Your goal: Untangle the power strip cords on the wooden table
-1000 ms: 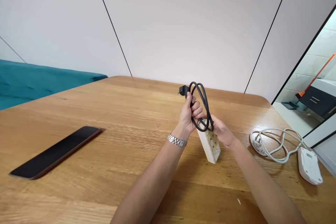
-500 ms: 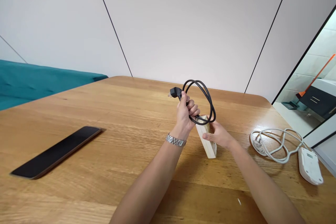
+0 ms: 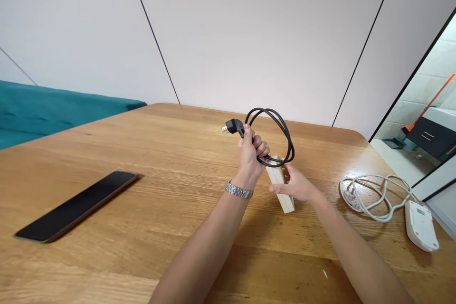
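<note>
A black power cable [image 3: 291,145] hangs in loops above the table, its plug [image 3: 234,126] pointing left. My left hand [image 3: 251,154], with a silver watch band at the wrist, has its fingers wrapped round the cable near the plug. Below the loops, my right hand [image 3: 295,184] grips a whitish block-shaped object [image 3: 279,176], thumb across its near face and fingers on its far side. The block is tilted, and its upper end lies close behind my left hand. Whether the cable joins the block cannot be made out.
On the wooden table [image 3: 171,199], a black flat tray-like slab [image 3: 78,206] lies at left. A coiled white cable with plug [image 3: 383,213] and a white power strip [image 3: 421,225] lie at right. A teal seat [image 3: 64,109] stands beyond the left edge.
The plug has turned and shifted slightly left. The block has rotated a little in my right hand, whose thumb now reaches further left across it.
</note>
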`<state>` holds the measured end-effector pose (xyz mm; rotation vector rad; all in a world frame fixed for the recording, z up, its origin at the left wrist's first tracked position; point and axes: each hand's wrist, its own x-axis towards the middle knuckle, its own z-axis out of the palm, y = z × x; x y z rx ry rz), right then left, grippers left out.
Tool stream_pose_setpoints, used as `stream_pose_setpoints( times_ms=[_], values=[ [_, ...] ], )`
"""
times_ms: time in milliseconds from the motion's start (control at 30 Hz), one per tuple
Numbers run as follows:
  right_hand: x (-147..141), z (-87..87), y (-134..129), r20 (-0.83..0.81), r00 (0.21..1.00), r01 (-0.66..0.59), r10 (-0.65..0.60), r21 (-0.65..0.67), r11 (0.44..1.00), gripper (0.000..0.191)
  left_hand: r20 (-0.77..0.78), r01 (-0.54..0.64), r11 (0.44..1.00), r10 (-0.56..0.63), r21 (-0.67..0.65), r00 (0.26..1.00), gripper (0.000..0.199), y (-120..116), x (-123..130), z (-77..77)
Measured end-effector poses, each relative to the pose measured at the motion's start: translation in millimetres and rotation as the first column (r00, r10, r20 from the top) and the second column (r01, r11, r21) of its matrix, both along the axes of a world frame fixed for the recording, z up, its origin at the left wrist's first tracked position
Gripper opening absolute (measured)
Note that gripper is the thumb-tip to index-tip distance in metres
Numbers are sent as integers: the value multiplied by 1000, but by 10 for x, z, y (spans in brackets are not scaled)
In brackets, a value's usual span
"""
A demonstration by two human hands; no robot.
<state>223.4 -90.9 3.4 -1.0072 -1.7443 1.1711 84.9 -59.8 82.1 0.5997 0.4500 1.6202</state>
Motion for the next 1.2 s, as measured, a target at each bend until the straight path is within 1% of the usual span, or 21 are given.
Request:
stream_pose_setpoints(
  times_ms=[133,267,367,467,567,633,733,767,833,933,1000,1033,1133,1200],
  values=[
    [43,5,-7,105,994,-30,32,-17,999,83,-6,-71,997,71,3,997,56,23,-8,-27],
    [113,-16,28,252,967,-26,50,-96,995,81,-6,-202,979,202,-18,979,60,62,-28,-62],
    [228,-25,91,236,970,-20,55,-152,988,74,1,-230,972,231,-37,973,59,119,-65,-90],
    [398,10,143,138,990,-17,39,-157,987,64,6,-203,978,204,-36,979,56,185,-118,-104],
    [537,85,151,45,999,0,5,-126,992,51,26,-188,982,188,-21,982,54,223,-155,-99],
    [571,136,135,26,1000,-1,4,-116,993,44,44,-186,983,186,-7,982,54,227,-162,-89],
    [546,177,103,8,999,-33,34,-131,991,38,94,-182,983,183,-12,979,53,220,-167,-76],
    [528,176,93,-11,999,-42,41,-152,988,36,122,-161,987,163,-25,979,52,219,-174,-73],
    [498,162,77,-75,996,-65,49,-231,971,35,189,-80,996,87,-44,978,50,219,-199,-71],
    [493,140,65,-187,982,-100,32,-367,925,42,241,65,998,-60,-14,969,46,220,-251,-75],
    [520,152,65,-219,975,-59,-32,-395,917,46,203,134,991,-137,28,969,44,213,-276,-78],
    [539,169,68,-221,972,-10,-83,-391,920,46,159,161,986,-167,49,973,44,207,-283,-80],
    [599,248,78,-209,936,200,-282,-342,918,43,-48,209,972,-205,105,978,44,186,-274,-86],
    [623,312,77,-222,886,334,-406,-300,894,43,-191,209,970,-184,124,964,46,178,-247,-99]
  ],
)
